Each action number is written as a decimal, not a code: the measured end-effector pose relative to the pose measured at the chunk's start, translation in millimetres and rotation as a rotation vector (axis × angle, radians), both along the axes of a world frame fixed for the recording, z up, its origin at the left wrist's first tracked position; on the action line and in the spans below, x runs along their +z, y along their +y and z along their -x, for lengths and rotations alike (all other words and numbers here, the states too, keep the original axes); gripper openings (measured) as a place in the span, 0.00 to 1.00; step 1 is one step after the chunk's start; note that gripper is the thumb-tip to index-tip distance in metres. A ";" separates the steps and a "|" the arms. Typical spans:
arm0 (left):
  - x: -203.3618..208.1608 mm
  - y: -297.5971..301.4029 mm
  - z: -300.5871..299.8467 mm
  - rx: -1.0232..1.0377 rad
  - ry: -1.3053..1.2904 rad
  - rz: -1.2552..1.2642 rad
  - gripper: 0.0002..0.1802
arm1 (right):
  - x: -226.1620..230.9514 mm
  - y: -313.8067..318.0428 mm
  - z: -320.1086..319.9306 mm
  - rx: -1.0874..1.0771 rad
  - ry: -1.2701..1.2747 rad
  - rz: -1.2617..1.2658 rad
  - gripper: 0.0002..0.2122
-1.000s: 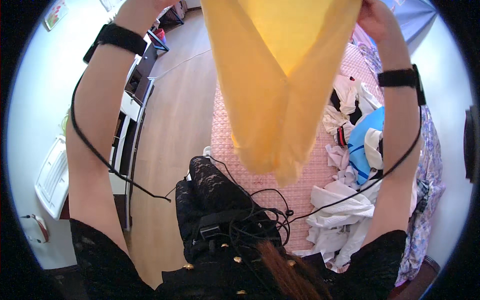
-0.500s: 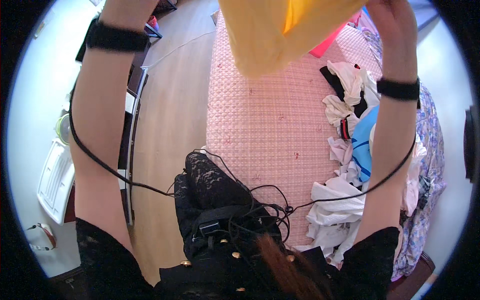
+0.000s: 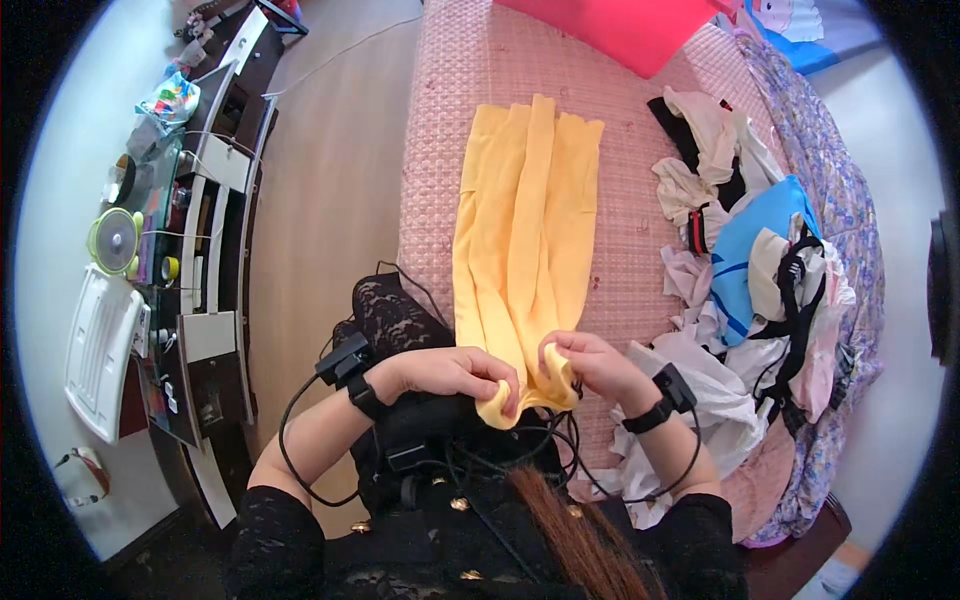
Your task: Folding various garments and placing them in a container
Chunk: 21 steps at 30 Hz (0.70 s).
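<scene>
A plain yellow garment [image 3: 528,220] lies lengthwise on the pink quilted bed cover [image 3: 430,200], falling in long soft folds. Its near end is gathered close to my body and lifted a little. My left hand [image 3: 455,372] pinches one corner of that end between thumb and fingers. On the other side, my right hand [image 3: 592,366] grips the opposite corner, with a curled edge of cloth showing below it. The far end rests loose and flat. Which kind of garment it is, I cannot tell.
Along the bed's right side lies a heap of clothes, with white cloth [image 3: 700,390] and a blue piece [image 3: 740,255]. A pinkish-red panel [image 3: 620,28] is at the far end. Black cables cross my lap. At left stands a cabinet [image 3: 215,165] with a green fan [image 3: 117,240].
Both hands have come down and toward me from the far upper edge. The yellow garment, held up in the air before, now lies spread along the bed.
</scene>
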<state>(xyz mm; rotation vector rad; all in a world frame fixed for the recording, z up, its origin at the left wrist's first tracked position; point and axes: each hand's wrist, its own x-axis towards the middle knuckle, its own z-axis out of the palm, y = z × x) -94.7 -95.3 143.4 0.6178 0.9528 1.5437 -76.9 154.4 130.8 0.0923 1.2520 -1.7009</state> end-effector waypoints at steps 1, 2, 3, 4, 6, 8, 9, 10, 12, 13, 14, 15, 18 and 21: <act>-2.8 -1.1 -0.2 0.006 -0.015 -0.003 0.13 | -2.7 -1.5 -1.8 -0.026 -0.017 0.027 0.10; -3.1 -2.3 1.7 0.011 -0.028 -0.005 0.14 | -3.5 -2.9 -1.0 -0.042 -0.054 0.007 0.09; -1.8 -4.3 7.6 0.039 -0.006 -0.034 0.15 | -2.5 -3.6 2.8 -0.062 -0.114 -0.035 0.08; 1.2 -6.0 15.1 0.069 0.001 -0.035 0.16 | -0.2 -3.6 10.2 -0.106 -0.059 -0.004 0.08; 12.1 -8.2 36.5 0.182 0.008 -0.006 0.15 | 6.7 -0.3 36.5 -0.199 0.015 0.051 0.08; 24.2 -7.6 65.1 0.382 0.059 -0.004 0.13 | 14.8 10.3 77.0 -0.302 0.181 -0.003 0.09; 29.0 -8.6 84.9 0.468 0.105 0.017 0.13 | 17.7 17.6 103.3 -0.387 0.253 0.064 0.09; 32.6 -9.4 109.1 0.567 0.146 0.010 0.12 | 18.4 23.7 130.3 -0.476 0.340 0.148 0.10; 34.7 -8.6 159.9 0.702 0.052 -0.141 0.20 | 15.8 39.8 181.7 -0.660 0.435 0.273 0.11; 30.9 -6.1 181.8 0.855 0.093 -0.145 0.24 | 10.6 44.4 214.7 -0.798 0.448 0.221 0.12; 23.3 -3.3 202.1 0.975 0.155 -0.237 0.30 | 2.1 51.0 238.1 -0.850 0.524 0.276 0.13; 11.7 -4.2 216.5 1.069 0.298 0.053 0.32 | -10.4 61.0 247.0 -0.873 0.509 0.107 0.14; -45.0 -5.5 224.1 1.128 0.709 0.611 0.38 | -63.6 74.0 252.3 -0.906 0.503 -0.287 0.20; -108.7 -10.6 185.1 1.083 0.580 0.900 0.38 | -123.1 64.3 206.4 -0.809 0.551 -0.778 0.25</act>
